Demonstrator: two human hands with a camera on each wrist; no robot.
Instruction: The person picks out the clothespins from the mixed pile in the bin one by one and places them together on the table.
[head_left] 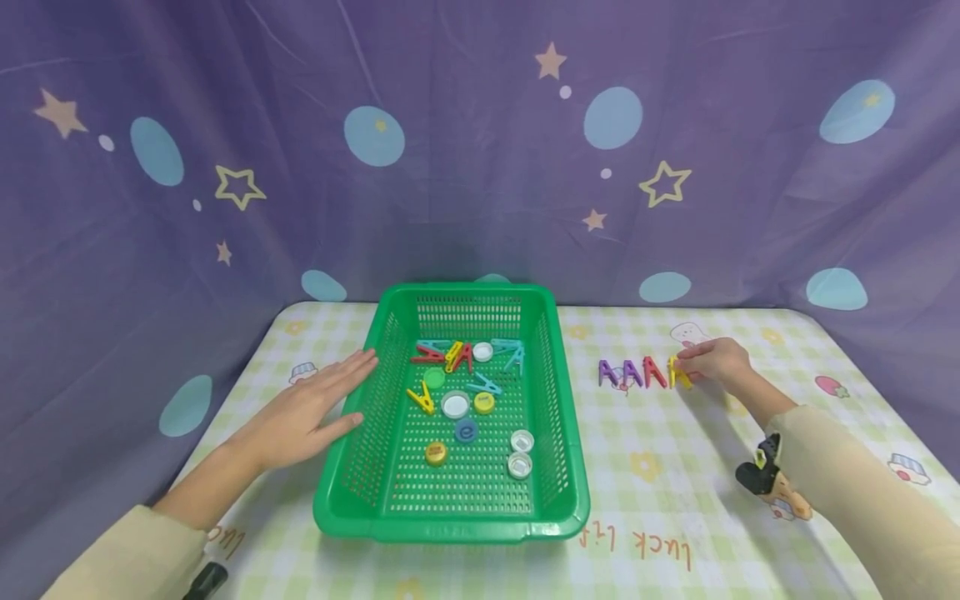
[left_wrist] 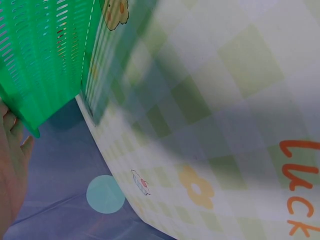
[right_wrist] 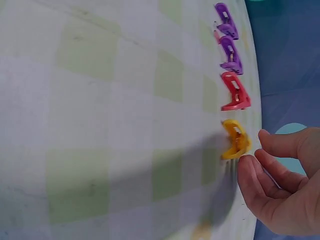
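Note:
Four-sided and green, a plastic basket holds clothespins and bottle caps. My left hand rests against its left rim with straight fingers; in the left wrist view only part of that hand shows beside the basket wall. To the right of the basket, my right hand is at a yellow clothespin. In the right wrist view the thumb and fingers stand apart just beside the yellow clothespin. A red clothespin and two purple clothespins stand in a row with it.
Inside the basket lie red, yellow and blue clothespins, with white caps, yellow caps, a blue cap and a green cap. A checked cloth covers the table; a purple curtain hangs behind.

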